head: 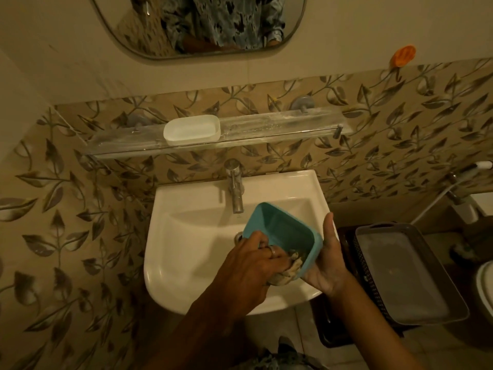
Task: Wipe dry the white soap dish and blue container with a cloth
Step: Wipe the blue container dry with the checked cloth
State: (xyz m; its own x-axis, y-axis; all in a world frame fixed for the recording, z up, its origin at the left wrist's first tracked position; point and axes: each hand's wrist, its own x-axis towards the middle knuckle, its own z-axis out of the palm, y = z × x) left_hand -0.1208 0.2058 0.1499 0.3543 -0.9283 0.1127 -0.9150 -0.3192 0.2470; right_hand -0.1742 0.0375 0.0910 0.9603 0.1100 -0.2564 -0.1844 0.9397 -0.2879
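The blue container is tilted over the white sink, its open side facing me. My right hand holds it from underneath at its right wall, thumb up along the rim. My left hand presses a crumpled pale cloth into the container's near corner. The white soap dish stands upright on the glass shelf above the tap, apart from both hands.
A chrome tap rises just behind the container. To the right stands a dark basket with a grey tray on it. A mirror hangs above. An orange hook is stuck on the wall.
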